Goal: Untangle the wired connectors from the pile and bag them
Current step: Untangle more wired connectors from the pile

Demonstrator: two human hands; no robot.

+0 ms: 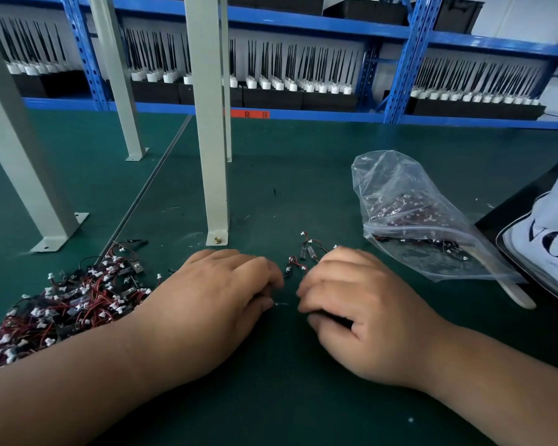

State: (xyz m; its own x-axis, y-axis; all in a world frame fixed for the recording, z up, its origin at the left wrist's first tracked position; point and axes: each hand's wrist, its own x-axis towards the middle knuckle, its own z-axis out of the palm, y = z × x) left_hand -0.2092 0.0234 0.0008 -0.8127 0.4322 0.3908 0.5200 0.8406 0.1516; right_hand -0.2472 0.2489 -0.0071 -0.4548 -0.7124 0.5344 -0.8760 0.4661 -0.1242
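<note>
Green bench mat [287,397], viewed from above and behind the hands. At centre, left hand [219,291], back upward, fingers curled down, thumb and forefinger pinching a thin wire end [281,304] pointing toward 3 o'clock. Just at 3 o'clock of it, across a narrow gap, right hand [358,304], fingers likewise curled; something dark beneath the thumb, grip on it not determinable.

At 9 o'clock of the left hand, pile of wired connectors [71,304]: red and black leads with white plugs, reaching the left forearm and running off the left frame edge. At 12 o'clock of the gap between the hands, a few loose wired connectors [305,252], close to the right knuckles. At 2 o'clock of the right hand, clear zip bag [409,201], lying on its side, partly filled with connectors, zip edge nearest the hand, near but apart.

Just at 12 o'clock of the left hand, bolted foot of a grey post [211,156]. From the pile toward 1 o'clock, a dark seam strip [152,178]. Bare mat at 6 o'clock between the forearms and at 12 o'clock beyond the loose connectors, up to the blue shelf rail [303,115]. At 3 o'clock, beside the bag, white printed cloth [548,226] on a black edge.
</note>
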